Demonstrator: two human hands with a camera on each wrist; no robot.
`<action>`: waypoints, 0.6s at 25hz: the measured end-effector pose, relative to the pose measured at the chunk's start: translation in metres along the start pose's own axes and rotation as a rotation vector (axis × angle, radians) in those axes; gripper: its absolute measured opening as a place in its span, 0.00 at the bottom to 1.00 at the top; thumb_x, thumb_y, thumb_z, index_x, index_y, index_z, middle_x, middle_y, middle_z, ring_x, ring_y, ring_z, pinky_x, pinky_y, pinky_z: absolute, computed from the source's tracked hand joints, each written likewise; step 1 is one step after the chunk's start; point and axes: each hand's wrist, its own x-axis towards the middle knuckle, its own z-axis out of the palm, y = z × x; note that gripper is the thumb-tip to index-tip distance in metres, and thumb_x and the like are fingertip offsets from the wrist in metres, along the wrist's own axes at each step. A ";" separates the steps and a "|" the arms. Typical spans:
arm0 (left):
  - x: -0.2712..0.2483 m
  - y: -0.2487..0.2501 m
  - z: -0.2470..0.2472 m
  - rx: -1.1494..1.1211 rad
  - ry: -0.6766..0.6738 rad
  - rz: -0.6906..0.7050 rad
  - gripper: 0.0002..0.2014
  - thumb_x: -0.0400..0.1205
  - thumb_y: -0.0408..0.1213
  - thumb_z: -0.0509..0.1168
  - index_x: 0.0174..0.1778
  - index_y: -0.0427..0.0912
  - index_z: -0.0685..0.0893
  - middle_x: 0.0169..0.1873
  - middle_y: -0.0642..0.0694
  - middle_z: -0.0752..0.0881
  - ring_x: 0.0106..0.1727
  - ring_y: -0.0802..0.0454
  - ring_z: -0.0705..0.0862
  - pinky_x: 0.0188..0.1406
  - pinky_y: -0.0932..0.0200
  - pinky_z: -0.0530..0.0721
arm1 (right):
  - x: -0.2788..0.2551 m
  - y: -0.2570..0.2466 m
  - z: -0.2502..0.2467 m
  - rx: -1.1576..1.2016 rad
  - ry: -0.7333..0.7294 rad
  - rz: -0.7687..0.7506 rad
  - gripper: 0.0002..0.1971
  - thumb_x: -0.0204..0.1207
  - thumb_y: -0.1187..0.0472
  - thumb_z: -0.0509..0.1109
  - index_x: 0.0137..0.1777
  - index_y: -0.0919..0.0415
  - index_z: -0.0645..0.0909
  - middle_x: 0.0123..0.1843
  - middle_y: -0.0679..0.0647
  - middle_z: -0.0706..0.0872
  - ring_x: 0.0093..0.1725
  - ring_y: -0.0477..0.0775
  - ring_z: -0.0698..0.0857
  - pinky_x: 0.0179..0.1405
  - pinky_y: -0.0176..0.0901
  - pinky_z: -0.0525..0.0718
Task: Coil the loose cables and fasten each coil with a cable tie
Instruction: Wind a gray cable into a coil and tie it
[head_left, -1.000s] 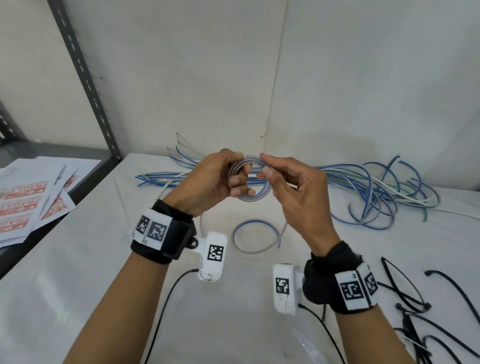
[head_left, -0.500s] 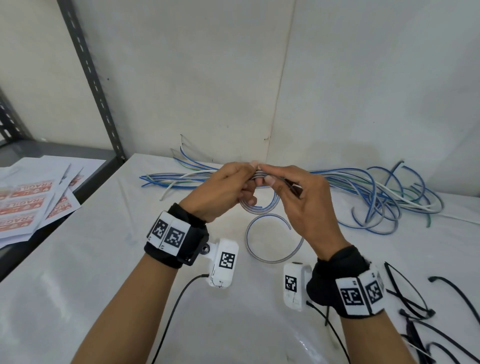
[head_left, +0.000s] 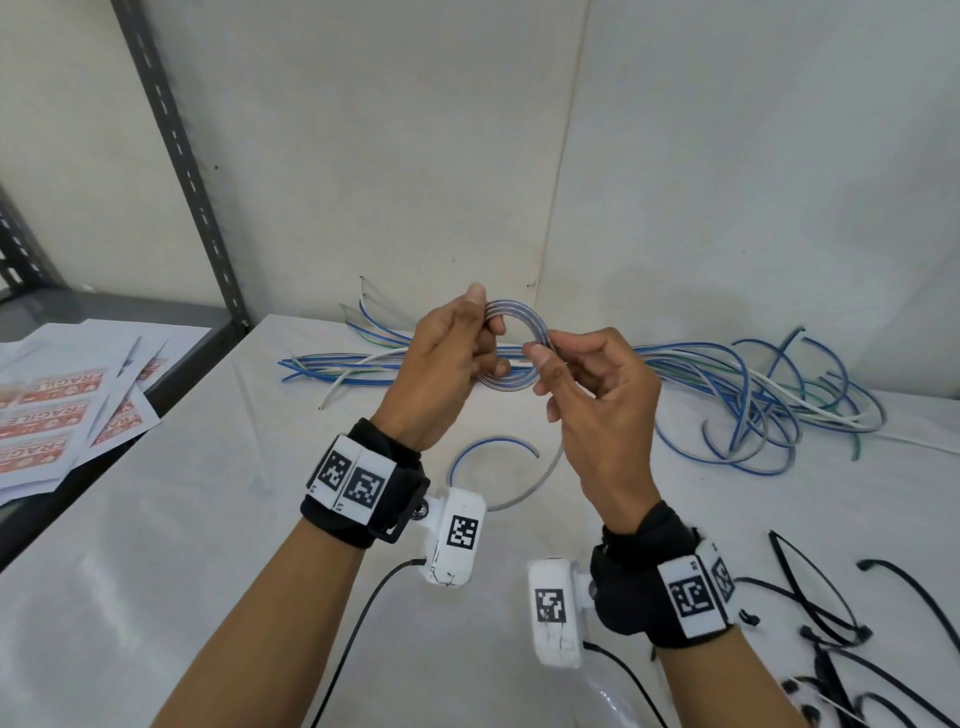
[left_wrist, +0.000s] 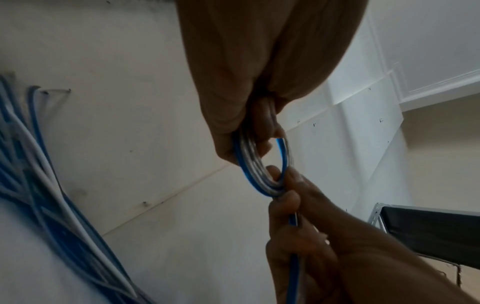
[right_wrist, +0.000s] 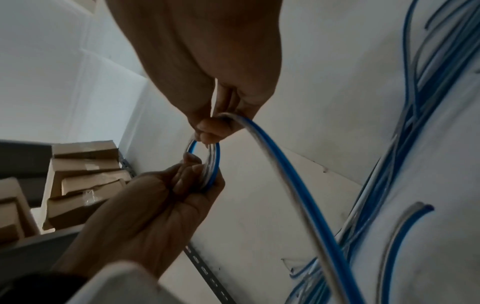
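A small coil of blue-and-clear cable (head_left: 519, 319) is held up above the white table (head_left: 156, 545) between both hands. My left hand (head_left: 457, 358) grips the coil's left side, thumb on top. My right hand (head_left: 582, 374) pinches the coil's right side and the cable's running part. In the left wrist view the coil (left_wrist: 257, 174) shows several turns. In the right wrist view the loose cable tail (right_wrist: 298, 185) runs from my right fingers down toward the table. The tail's free end curves on the table (head_left: 498, 467) below the hands.
A pile of loose blue, white and green cables (head_left: 753, 395) lies at the back of the table. Black cable ties (head_left: 831, 623) lie at the right front. Printed sheets (head_left: 62, 415) rest on a dark shelf at left, beside a metal rack post (head_left: 182, 156).
Both hands have risen with the coil. Another turn has been laid on it, and the loose tail on the table has shortened and shifted.
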 end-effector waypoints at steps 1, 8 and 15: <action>0.000 0.002 -0.002 0.000 -0.051 -0.032 0.20 0.93 0.47 0.52 0.41 0.38 0.78 0.23 0.53 0.64 0.24 0.57 0.66 0.42 0.55 0.81 | 0.003 -0.001 -0.005 0.005 -0.002 0.007 0.05 0.78 0.69 0.78 0.47 0.65 0.84 0.39 0.65 0.89 0.31 0.54 0.84 0.22 0.42 0.77; -0.005 0.009 -0.015 0.193 -0.177 0.074 0.13 0.89 0.38 0.60 0.47 0.32 0.82 0.29 0.43 0.86 0.33 0.44 0.88 0.47 0.46 0.90 | 0.015 -0.008 -0.026 -0.048 -0.132 0.040 0.04 0.77 0.66 0.79 0.47 0.61 0.87 0.41 0.61 0.93 0.33 0.53 0.84 0.24 0.42 0.77; -0.001 -0.001 -0.002 0.289 0.013 0.250 0.16 0.91 0.36 0.60 0.46 0.26 0.81 0.25 0.49 0.75 0.25 0.54 0.75 0.37 0.49 0.81 | -0.001 0.000 -0.003 -0.063 0.075 -0.059 0.03 0.79 0.67 0.77 0.49 0.60 0.87 0.46 0.54 0.94 0.48 0.54 0.93 0.42 0.52 0.92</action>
